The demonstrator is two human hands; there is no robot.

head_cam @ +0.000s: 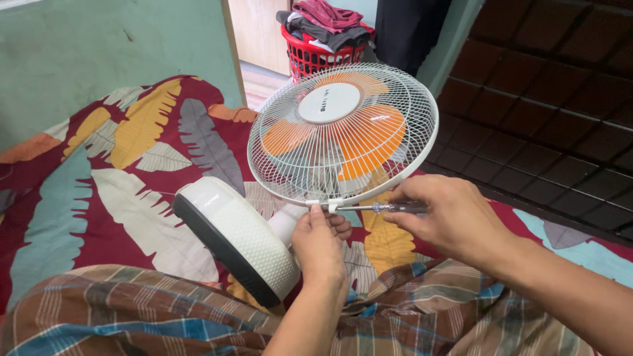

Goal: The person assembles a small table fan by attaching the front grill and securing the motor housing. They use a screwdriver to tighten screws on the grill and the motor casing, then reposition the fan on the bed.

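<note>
We are looking down at a white electric fan lying across our lap on a bed, its round wire grille tipped up to face us. Behind the wires sit orange blades, and a white round cap covers the middle of the grille. The fan's white base, with its dark underside, rests low on the left, against the checked cloth over our legs.

Our left hand comes up from below, its fingers curled narrow at the bottom rim of the grille, pinching right at the small white clip there. Our right hand is just to the right, fingers closed around the dark handle of a screwdriver. The thin metal shaft lies level and points left, its tip at the clip, right beside the left thumb. Whether the tip actually sits in a screw, we cannot tell; the spot is too small.

Under the fan, the bed sheet spreads out in deep red with big leaf shapes in yellow, teal, grey and cream. A pale green wall runs along the left. Well behind the fan stands a red laundry basket heaped with dark and maroon clothes. On the right, a dark brown panelled surface slopes down beside the bed.
</note>
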